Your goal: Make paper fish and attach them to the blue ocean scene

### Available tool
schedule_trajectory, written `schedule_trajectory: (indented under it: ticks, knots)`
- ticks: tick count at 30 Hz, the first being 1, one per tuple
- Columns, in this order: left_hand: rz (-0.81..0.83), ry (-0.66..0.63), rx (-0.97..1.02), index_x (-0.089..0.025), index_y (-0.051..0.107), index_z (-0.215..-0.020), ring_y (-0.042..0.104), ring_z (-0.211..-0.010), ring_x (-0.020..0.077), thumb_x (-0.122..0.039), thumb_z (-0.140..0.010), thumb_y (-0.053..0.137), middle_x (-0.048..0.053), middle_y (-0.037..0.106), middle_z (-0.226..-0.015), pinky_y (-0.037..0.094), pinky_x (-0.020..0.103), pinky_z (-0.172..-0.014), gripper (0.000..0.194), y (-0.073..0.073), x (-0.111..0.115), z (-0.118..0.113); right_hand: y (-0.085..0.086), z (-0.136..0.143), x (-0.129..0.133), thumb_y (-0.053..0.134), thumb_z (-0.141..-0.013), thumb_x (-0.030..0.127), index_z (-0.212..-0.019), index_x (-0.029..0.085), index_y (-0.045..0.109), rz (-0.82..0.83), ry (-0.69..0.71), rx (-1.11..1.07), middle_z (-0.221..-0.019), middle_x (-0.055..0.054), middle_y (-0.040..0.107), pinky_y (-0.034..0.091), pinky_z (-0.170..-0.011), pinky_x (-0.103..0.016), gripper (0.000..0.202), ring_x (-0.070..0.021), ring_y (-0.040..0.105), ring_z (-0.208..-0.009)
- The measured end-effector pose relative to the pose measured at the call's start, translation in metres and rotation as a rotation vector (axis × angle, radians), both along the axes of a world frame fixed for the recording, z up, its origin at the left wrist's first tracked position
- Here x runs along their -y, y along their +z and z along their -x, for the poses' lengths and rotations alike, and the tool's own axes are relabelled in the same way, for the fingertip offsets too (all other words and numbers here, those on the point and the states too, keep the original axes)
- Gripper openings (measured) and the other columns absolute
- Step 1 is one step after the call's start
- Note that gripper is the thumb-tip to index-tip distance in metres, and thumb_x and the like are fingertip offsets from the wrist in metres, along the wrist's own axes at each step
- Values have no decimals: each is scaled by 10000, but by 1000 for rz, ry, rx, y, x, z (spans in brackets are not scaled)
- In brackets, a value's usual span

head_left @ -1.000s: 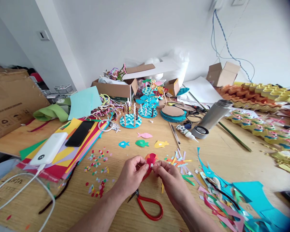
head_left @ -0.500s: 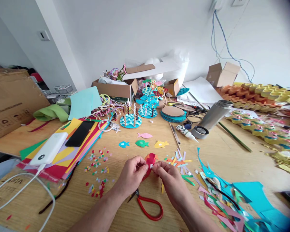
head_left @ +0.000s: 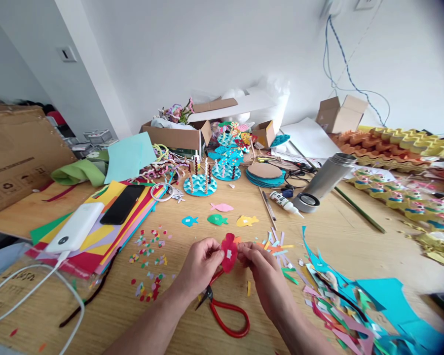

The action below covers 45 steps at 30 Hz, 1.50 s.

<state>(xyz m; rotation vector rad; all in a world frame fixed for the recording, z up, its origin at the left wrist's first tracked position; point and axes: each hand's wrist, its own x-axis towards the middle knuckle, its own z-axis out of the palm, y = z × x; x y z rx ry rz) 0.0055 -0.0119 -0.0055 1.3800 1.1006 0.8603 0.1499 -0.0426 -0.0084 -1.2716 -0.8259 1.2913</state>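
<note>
A red paper fish (head_left: 229,252) with a small white patch hangs upright between my hands. My left hand (head_left: 203,264) pinches its left edge, fingers closed. On its right side, my right hand (head_left: 258,264) is closed at the edge, thumb and fingertips together. Part of an orange paper piece (head_left: 237,239) shows behind the red fish. Red-handled scissors (head_left: 231,318) lie on the table just below the hands. Beyond the hands lie a blue fish (head_left: 190,221), a green fish (head_left: 217,219), a yellow fish (head_left: 247,221) and a pink fish (head_left: 222,207).
Paper dots (head_left: 157,288) are scattered on the left, near coloured sheets with a phone (head_left: 122,204) and a white power bank (head_left: 75,228). At right are paper scraps (head_left: 340,305), a glue bottle (head_left: 284,202) and a metal flask (head_left: 330,180). Wavy blue discs (head_left: 200,185) stand behind.
The red fish has come more upright and faces the camera more fully, with its white patch clearer. My right hand has shifted slightly to the right.
</note>
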Motion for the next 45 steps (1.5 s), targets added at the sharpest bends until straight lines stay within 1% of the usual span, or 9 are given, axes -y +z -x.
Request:
schedule_trajectory:
  ticks: [6, 9, 12, 18, 22, 27, 31, 37, 45]
  knots:
    - [46, -3, 30, -162, 515, -640, 455, -558, 112, -297, -737, 526, -26, 505, -585, 359, 219, -534, 168, -1, 0, 0, 5, 4, 3, 669, -691, 331, -731, 161, 631, 12, 152, -98, -694, -16, 632, 385, -644, -253, 179, -149, 522, -667]
    - [8, 11, 24, -158, 521, -657, 461, -575, 111, -298, -755, 526, -20, 514, -610, 376, 219, -553, 171, -2, -1, 0, 5, 3, 2, 706, -664, 355, -781, 157, 632, -29, 72, -53, -741, -27, 640, 401, -652, -259, 241, -157, 535, -694]
    - [-96, 49, -33, -155, 537, -675, 488, -607, 120, -287, -776, 529, -10, 537, -634, 399, 221, -587, 167, -2, -1, 0, 2, 0, 0, 705, -664, 414, -726, 166, 608, -71, -63, 79, -671, 2, 583, 373, -601, -240, 273, -132, 484, -646]
    - [-282, 61, -156, -156, 582, -700, 543, -629, 128, -224, -805, 522, 12, 597, -676, 416, 212, -603, 138, 2, 4, -3, -3, 0, 0, 642, -704, 467, -711, 148, 598, -44, 60, 236, -641, -7, 560, 337, -564, -250, 322, -129, 452, -609]
    - [-350, 28, -208, -157, 599, -680, 550, -634, 127, -189, -800, 526, 16, 599, -676, 416, 207, -604, 144, 1, 6, -4, -7, 0, -1, 617, -702, 439, -682, 154, 585, -50, 58, 306, -611, 0, 540, 317, -529, -243, 288, -124, 441, -580]
    - [-217, -44, -161, -149, 612, -764, 586, -643, 138, -193, -780, 544, 34, 649, -725, 442, 213, -598, 82, 3, 6, -3, -3, 2, 1, 562, -701, 371, -626, 166, 558, -97, 49, 431, -573, 2, 520, 337, -513, -242, 219, -125, 435, -548]
    - [-177, -55, -98, -137, 624, -807, 601, -679, 149, -223, -798, 533, 47, 671, -764, 447, 220, -623, 126, 2, 5, -2, 3, 5, 5, 516, -711, 292, -609, 178, 537, -204, 30, 609, -580, -4, 531, 364, -546, -254, 154, -135, 450, -565]
    - [-143, -50, -68, -142, 563, -632, 485, -559, 104, -243, -793, 522, -12, 551, -586, 366, 193, -527, 195, 0, 4, -2, -2, 7, 6, 496, -745, 242, -625, 192, 507, -273, 44, 723, -613, -10, 553, 388, -575, -264, 131, -146, 471, -602]
    - [-74, -70, -24, -147, 537, -596, 384, -485, 80, -266, -780, 526, -47, 452, -514, 293, 190, -466, 219, 4, 2, -1, 2, 5, 9, 468, -775, 207, -648, 195, 501, -316, 62, 727, -629, -8, 565, 390, -576, -261, 132, -146, 490, -617]
